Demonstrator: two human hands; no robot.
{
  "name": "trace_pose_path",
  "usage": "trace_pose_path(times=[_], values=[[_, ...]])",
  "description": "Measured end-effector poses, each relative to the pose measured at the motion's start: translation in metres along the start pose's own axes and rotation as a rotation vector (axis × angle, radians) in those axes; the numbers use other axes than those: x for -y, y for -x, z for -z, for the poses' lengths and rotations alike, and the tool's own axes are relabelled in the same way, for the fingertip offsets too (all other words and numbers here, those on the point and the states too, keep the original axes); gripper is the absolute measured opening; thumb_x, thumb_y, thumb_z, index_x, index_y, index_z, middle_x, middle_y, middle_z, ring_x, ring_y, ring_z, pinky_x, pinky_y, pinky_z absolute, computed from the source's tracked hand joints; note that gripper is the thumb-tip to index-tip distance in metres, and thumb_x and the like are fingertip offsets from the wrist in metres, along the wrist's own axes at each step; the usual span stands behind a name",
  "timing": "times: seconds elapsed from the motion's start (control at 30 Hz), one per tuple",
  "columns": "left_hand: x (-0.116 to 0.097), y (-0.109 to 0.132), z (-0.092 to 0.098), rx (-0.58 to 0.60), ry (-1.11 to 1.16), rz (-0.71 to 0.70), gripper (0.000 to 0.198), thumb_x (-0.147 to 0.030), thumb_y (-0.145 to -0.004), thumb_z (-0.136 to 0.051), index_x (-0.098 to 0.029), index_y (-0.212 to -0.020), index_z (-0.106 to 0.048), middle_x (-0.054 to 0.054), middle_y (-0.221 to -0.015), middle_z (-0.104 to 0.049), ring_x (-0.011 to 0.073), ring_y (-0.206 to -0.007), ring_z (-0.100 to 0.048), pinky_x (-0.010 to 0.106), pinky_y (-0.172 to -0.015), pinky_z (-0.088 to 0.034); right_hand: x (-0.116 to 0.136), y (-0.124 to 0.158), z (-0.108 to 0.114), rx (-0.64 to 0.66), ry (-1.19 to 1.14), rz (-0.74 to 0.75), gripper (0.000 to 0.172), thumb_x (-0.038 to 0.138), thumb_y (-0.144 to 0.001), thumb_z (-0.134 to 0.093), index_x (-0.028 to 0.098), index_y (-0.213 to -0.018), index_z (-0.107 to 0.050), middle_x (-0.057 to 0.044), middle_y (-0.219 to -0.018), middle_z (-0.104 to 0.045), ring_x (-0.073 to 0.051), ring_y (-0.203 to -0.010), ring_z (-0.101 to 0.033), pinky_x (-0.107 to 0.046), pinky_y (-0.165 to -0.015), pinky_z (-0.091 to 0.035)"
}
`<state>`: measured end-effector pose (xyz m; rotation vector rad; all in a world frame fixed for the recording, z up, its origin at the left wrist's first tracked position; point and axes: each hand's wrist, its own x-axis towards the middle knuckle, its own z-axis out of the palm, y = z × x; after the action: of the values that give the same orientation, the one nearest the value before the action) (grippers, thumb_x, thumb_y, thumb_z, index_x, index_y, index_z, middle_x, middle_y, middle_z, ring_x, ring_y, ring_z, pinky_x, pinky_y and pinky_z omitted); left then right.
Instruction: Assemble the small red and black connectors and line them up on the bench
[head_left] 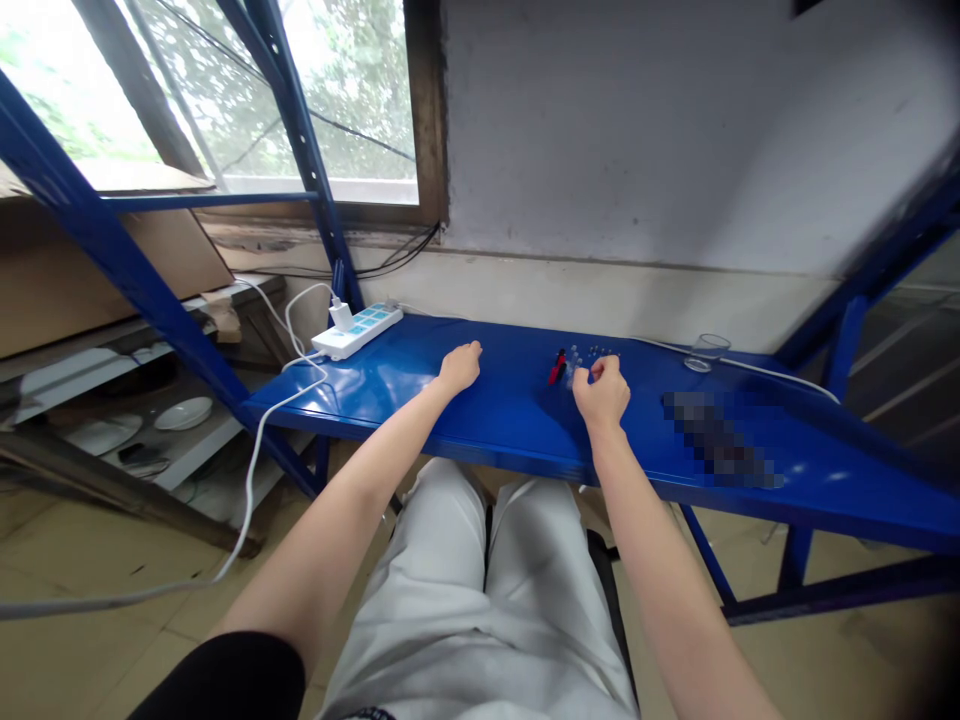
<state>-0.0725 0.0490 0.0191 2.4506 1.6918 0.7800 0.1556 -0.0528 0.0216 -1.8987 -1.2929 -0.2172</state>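
Note:
My left hand [460, 366] rests on the glossy blue metal shelf [510, 430] with its fingers curled, and nothing shows in it. My right hand [601, 392] sits further right with its fingers bunched together. It is just in front of several small transparent pieces [592, 353], and whether it holds one is hidden. Left of those pieces lies a red-and-black handled tool [557, 367], perhaps small pliers, not touching either hand.
A white power strip [357, 331] with a plugged-in charger stands at the shelf's back left, trailing white cable [255, 480] to the floor. A clear glass [709, 351] lies at the back right. A pixelated patch [716, 440] covers part of the shelf. Blue steel uprights [300, 130] frame it.

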Motion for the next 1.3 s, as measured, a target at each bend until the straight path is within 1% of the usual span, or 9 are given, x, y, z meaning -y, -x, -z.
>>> trace_pose_path(times=[0.07, 0.2, 0.3, 0.43, 0.53, 0.77, 0.97, 1.13, 1.3], values=[[-0.003, 0.002, -0.001, -0.058, 0.176, 0.074, 0.022, -0.023, -0.09, -0.034, -0.017, -0.087, -0.054, 0.01, -0.082, -0.063, 0.0201, -0.078, -0.061, 0.03, -0.072, -0.042, 0.003, 0.004, -0.001, 0.002, -0.025, 0.147, 0.019, 0.029, -0.082, -0.035, 0.018, -0.087, -0.05, -0.006, -0.074, -0.056, -0.018, -0.071, -0.055, -0.027, -0.069, -0.039], [-0.015, 0.011, -0.008, -0.284, 0.643, 0.21, 0.028, -0.032, -0.092, -0.031, -0.018, -0.076, -0.05, 0.002, -0.065, -0.058, 0.0126, -0.062, -0.057, 0.024, -0.063, -0.041, 0.024, 0.013, -0.006, 0.158, -0.101, 0.51, 0.019, 0.031, -0.084, -0.038, 0.02, -0.078, -0.051, -0.006, -0.075, -0.058, -0.016, -0.072, -0.054, -0.025, -0.071, -0.039], [-0.022, 0.021, -0.013, -0.404, 0.838, 0.241, 0.027, -0.035, -0.091, -0.033, -0.018, -0.076, -0.049, -0.001, -0.062, -0.055, 0.0096, -0.058, -0.055, 0.021, -0.061, -0.042, 0.052, 0.017, -0.012, 0.207, -0.176, 0.634, 0.023, 0.034, -0.087, -0.035, 0.02, -0.081, -0.053, -0.006, -0.076, -0.058, -0.015, -0.072, -0.054, -0.024, -0.069, -0.038], [-0.023, 0.03, -0.014, -0.361, 0.936, 0.232, 0.024, -0.036, -0.089, -0.038, -0.018, -0.077, -0.048, -0.002, -0.062, -0.056, 0.0081, -0.052, -0.051, 0.021, -0.056, -0.042, 0.087, 0.021, -0.028, 0.149, -0.256, 0.548, 0.03, 0.037, -0.092, -0.028, 0.019, -0.093, -0.052, -0.006, -0.082, -0.06, -0.015, -0.076, -0.055, -0.024, -0.068, -0.037], [-0.021, 0.032, -0.013, -0.318, 0.97, 0.225, 0.024, -0.039, -0.088, -0.039, -0.018, -0.078, -0.047, -0.003, -0.061, -0.055, 0.0069, -0.046, -0.046, 0.02, -0.05, -0.039, 0.098, 0.025, -0.042, 0.161, -0.242, 0.44, 0.033, 0.039, -0.093, -0.025, 0.019, -0.095, -0.051, -0.007, -0.086, -0.061, -0.016, -0.078, -0.056, -0.025, -0.066, -0.036], [-0.023, 0.034, -0.013, -0.267, 1.002, 0.163, 0.027, -0.042, -0.088, -0.039, -0.018, -0.076, -0.044, -0.005, -0.059, -0.049, 0.0052, -0.043, -0.042, 0.019, -0.045, -0.035, 0.087, 0.031, -0.057, 0.379, -0.204, 0.449, 0.036, 0.039, -0.095, -0.022, 0.022, -0.085, -0.052, -0.005, -0.087, -0.063, -0.016, -0.074, -0.057, -0.024, -0.059, -0.032], [-0.025, 0.036, -0.01, -0.271, 1.068, 0.127, 0.029, -0.043, -0.088, -0.04, -0.018, -0.073, -0.044, -0.006, -0.053, -0.044, 0.0042, -0.037, -0.038, 0.019, -0.04, -0.031, 0.083, 0.031, -0.059, 0.36, -0.227, 0.415, 0.031, 0.039, -0.094, -0.028, 0.022, -0.086, -0.053, -0.004, -0.086, -0.064, -0.017, -0.074, -0.058, -0.024, -0.059, -0.031], [-0.024, 0.035, -0.006, -0.321, 1.179, 0.2, 0.032, -0.047, -0.085, -0.045, -0.018, -0.071, -0.044, -0.007, -0.049, -0.042, 0.0032, -0.033, -0.036, 0.018, -0.037, -0.027, 0.081, 0.031, -0.06, 0.333, -0.306, 0.406, 0.026, 0.039, -0.091, -0.033, 0.022, -0.09, -0.052, -0.004, -0.086, -0.063, -0.017, -0.075, -0.057, -0.024, -0.06, -0.033], [-0.026, 0.035, -0.003, -0.225, 1.309, 0.243, 0.034, -0.048, -0.075, -0.058, -0.016, -0.075, -0.049, -0.005, -0.056, -0.051, 0.0021, -0.034, -0.041, 0.017, -0.035, -0.026, 0.079, 0.031, -0.061, 0.308, -0.32, 0.382, 0.019, 0.036, -0.088, -0.038, 0.021, -0.091, -0.051, -0.004, -0.09, -0.06, -0.016, -0.074, -0.056, -0.024, -0.06, -0.034]])
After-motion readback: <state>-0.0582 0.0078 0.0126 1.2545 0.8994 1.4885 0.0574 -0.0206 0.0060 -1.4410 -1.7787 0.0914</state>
